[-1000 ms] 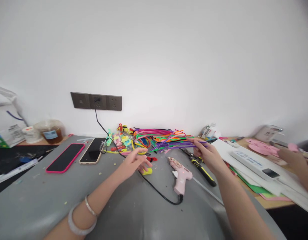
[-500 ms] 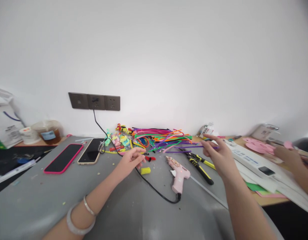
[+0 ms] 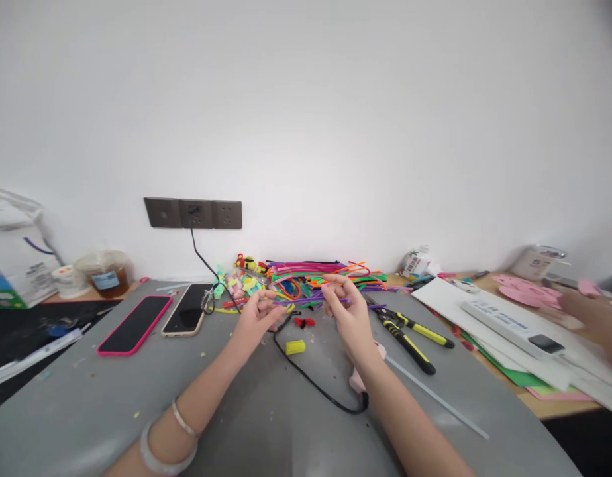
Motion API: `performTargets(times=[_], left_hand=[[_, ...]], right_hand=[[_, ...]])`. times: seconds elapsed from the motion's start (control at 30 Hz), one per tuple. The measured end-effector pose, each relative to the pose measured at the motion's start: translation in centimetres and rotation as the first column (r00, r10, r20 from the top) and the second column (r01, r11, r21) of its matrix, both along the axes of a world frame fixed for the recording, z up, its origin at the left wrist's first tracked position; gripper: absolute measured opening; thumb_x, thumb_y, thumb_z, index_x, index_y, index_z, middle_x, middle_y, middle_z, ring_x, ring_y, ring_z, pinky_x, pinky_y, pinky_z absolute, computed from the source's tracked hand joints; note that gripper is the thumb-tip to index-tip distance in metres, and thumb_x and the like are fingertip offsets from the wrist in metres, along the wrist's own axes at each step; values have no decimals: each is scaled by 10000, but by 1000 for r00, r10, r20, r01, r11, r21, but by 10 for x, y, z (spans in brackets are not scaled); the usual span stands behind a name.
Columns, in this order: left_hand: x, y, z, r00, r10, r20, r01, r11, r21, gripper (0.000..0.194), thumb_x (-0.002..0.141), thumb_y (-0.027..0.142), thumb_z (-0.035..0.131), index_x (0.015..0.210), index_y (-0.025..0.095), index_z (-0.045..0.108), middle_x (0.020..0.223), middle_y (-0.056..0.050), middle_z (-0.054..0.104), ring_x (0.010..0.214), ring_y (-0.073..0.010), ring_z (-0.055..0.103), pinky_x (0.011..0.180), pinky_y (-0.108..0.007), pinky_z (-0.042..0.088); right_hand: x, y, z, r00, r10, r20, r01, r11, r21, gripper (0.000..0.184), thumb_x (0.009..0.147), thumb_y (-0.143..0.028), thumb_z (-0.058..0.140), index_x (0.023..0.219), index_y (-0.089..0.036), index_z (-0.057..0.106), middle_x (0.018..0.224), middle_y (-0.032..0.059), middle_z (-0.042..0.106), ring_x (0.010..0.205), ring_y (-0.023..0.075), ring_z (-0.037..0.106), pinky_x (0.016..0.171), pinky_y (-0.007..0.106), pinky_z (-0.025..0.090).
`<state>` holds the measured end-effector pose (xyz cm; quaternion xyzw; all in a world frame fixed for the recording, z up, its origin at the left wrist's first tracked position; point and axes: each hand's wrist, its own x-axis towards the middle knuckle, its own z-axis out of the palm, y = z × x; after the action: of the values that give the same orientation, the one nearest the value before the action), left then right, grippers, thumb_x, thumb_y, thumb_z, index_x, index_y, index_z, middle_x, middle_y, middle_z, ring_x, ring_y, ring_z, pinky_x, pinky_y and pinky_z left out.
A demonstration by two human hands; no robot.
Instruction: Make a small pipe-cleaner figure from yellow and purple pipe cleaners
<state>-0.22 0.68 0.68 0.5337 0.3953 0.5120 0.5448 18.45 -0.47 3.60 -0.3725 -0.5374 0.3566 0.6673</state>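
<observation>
A purple pipe cleaner [image 3: 302, 301] stretches between my two hands, above the grey table. My left hand [image 3: 259, 317] pinches its left end, and my right hand [image 3: 346, 311] grips it further right with fingers bent. Behind them lies a heap of many-coloured pipe cleaners [image 3: 330, 270] against the wall. Below the hands are a small yellow piece [image 3: 295, 347] and a red twisted piece [image 3: 305, 322]. My right hand and forearm hide most of a pink glue gun [image 3: 356, 382], whose clear glue stick [image 3: 438, 397] pokes out on the right.
Pliers [image 3: 405, 338] with yellow-black handles lie right of my right hand. Two phones [image 3: 134, 326] rest at left. A black cord [image 3: 316, 383] runs from the wall socket [image 3: 193, 213] to the glue gun. At right are a power strip [image 3: 509, 324], papers and another person's hand [image 3: 587, 311].
My right hand has moved left with the purple pipe cleaner, now over the glue gun. My left hand has closed on the pipe cleaner's other end. The view has shifted slightly.
</observation>
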Motion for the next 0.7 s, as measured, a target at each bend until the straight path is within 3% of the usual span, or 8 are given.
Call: performTargets(times=[0.1,0.27,0.47,0.6,0.7], left_hand=[[-1,1,2,1000,22,15,-22,999,-26,556,648,492,810,1044,179,576,769,-26,706,703,-172,650,551,-231,484],[-2,-1,7,1000,22,8,-23,997,69,322,682,442,788,787,164,663,656,7,638,592,-126,569,562,-242,475],[-3,0,3,995,34,-97,-23,993,119,285,702,432,769,736,169,667,647,-4,644,614,-147,570,574,-253,460],[-2,-1,3,979,-42,-201,88,970,229,254,737,407,752,691,168,683,788,-57,690,771,-189,619,696,-285,483],[-3,-2,4,981,-8,-192,74,938,338,274,791,429,701,712,167,705,899,-88,682,912,-223,617,773,-299,478]], right_hand=[[-2,4,-7,995,23,-92,-27,999,-41,318,791,-439,716,977,-219,584,584,-106,315,471,79,328,476,240,273],[-5,9,-18,970,59,-237,-92,987,-130,365,728,-441,772,946,-218,583,556,-112,333,449,69,316,463,234,261],[-16,6,-21,910,100,-402,-171,975,-144,385,659,-511,800,828,-233,594,636,-44,488,549,114,446,518,260,401],[-21,2,-21,937,71,-342,-122,984,-131,379,723,-577,727,790,-219,620,699,0,571,602,137,505,559,268,444],[-23,-4,-25,994,64,-85,-70,995,-73,376,868,-560,578,728,-210,580,636,-8,562,555,132,490,528,253,404]])
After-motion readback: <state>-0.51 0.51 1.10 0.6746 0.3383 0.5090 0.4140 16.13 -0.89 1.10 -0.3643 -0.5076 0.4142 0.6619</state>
